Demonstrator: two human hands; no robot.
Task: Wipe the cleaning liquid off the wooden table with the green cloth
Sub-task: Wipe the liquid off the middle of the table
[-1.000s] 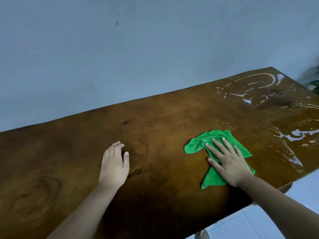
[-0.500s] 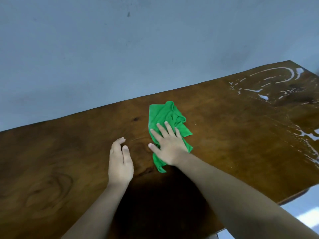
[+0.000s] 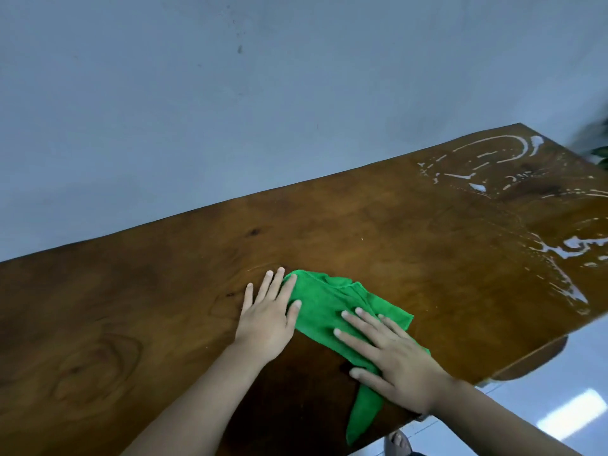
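Streaks of liquid [image 3: 572, 248] shine at the far right of the wooden table [image 3: 411, 232], well apart from my cloth [image 3: 329, 307]. My left hand [image 3: 268, 319] lies flat, fingertips on the crumpled green cloth's edge. My right hand [image 3: 394, 360] presses it, fingers spread.

A plain indoor room, likely in a home. A long, dark wooden table [image 3: 378, 232] with visible knots and grain stands against a bare, pale blue-grey wall [image 3: 230, 110]. Below the table's near edge lies a glossy, light tiled floor [image 3: 543, 413].
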